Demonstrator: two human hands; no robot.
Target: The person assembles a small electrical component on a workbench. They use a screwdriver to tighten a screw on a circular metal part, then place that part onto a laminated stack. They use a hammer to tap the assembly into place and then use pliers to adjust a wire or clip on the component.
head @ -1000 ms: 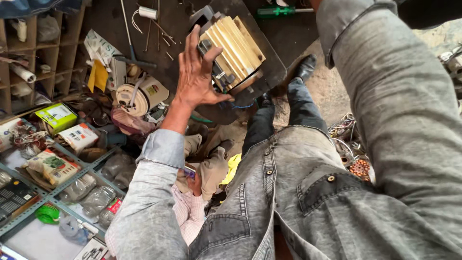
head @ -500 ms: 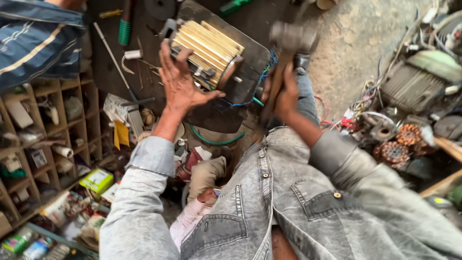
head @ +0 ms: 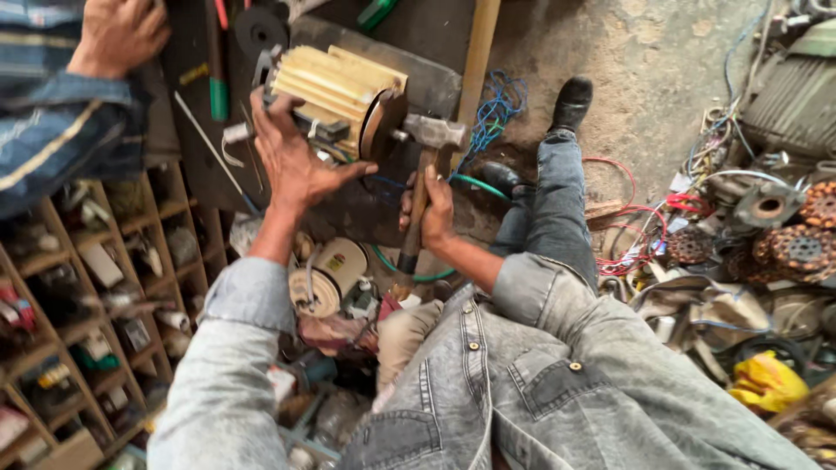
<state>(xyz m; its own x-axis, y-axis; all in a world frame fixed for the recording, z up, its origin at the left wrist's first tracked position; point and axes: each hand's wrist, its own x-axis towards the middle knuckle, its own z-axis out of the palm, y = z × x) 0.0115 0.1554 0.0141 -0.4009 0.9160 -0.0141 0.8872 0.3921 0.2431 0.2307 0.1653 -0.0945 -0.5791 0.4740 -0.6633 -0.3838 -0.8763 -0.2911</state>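
A cream-yellow finned electric motor (head: 335,96) lies on a dark board (head: 396,196) on the floor. My left hand (head: 292,157) presses flat against the motor's near side, fingers spread, steadying it. My right hand (head: 433,213) grips the wooden handle of a hammer (head: 427,139). The hammer's steel head sits right at the motor's shaft end, next to the round end plate.
Another person's arm in a striped blue sleeve (head: 70,122) reaches in at top left. Wooden shelves with small parts (head: 96,287) fill the left. Copper-wound stators and wires (head: 775,244) lie at right. A wooden plank (head: 477,61) and blue wire (head: 496,109) lie beyond.
My right hand came in with the hammer and brought its head down to the motor's shaft end. My left hand stayed on the motor. The view shifted right.
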